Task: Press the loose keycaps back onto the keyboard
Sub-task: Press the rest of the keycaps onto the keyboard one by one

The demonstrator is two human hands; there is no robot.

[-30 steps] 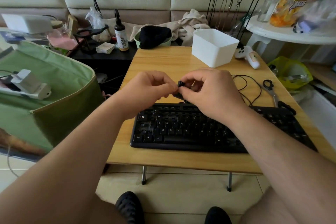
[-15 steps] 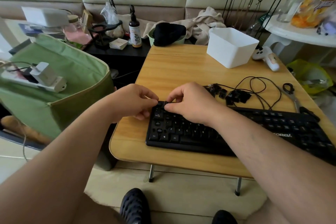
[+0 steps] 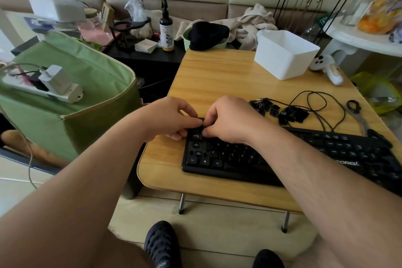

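Observation:
A black keyboard lies along the near edge of the wooden table. My left hand and my right hand meet over its far-left corner, fingers curled. Their fingertips pinch a small black keycap against the top row, and the cap is mostly hidden. Two bare sockets show in the left column below the Tab key. A pile of loose black keycaps sits on the table just behind the keyboard, to the right of my right hand.
A white plastic bin stands at the table's back right, with a white controller beside it. A thin black cable loops past the keycaps; scissors lie at the right edge. A green fabric bag stands left of the table.
Both hands came down from above the keyboard's middle, with the keycap between them, to its far-left corner. The loose keycap pile, hidden before, is now uncovered.

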